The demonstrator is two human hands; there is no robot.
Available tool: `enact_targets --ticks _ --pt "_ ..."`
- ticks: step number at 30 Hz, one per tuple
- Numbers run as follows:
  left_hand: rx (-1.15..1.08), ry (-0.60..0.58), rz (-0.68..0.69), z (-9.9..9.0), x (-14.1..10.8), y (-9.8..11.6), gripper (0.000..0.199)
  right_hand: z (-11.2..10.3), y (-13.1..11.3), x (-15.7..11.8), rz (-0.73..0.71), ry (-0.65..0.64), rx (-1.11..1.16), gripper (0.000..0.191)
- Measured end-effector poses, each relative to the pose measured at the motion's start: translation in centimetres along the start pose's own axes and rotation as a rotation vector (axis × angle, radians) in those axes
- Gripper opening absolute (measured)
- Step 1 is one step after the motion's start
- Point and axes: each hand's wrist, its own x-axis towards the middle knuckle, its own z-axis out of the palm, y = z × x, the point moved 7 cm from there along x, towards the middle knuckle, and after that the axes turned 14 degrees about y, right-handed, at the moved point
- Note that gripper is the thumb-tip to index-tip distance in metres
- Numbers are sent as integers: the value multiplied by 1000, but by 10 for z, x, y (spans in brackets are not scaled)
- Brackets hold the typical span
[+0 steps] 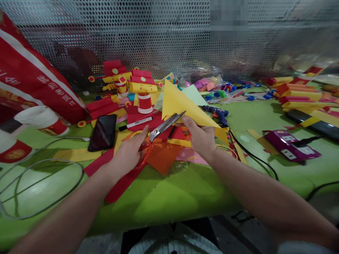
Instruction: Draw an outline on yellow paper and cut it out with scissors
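My left hand (129,150) is closed round the orange-red handles of a pair of scissors (164,127). The blades point right and up, lying near the lower edge of a sheet of yellow paper (182,104); whether they touch it I cannot tell. Pinched between thumb and fingers, that sheet is held up by my right hand (200,137). Beneath both hands lie orange paper (165,155), red paper (123,187) and other coloured scraps. Just beyond my left hand are a white marker (139,122) and a paper-cup figure (145,97) with a red hat.
A black phone (102,132) and white cable (79,165) lie left, near paper cups (43,120) and a red bag (34,67). To the right are a blue glue gun (221,114), a purple power strip (291,145) and paper rolls (299,95). Perforated metal (159,38) stands behind.
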Motion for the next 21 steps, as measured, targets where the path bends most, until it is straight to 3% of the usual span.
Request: enact_targets --ticks 21 --pt "-82 5 13 6 -1 -5 68 -2 4 2 50 51 123 20"
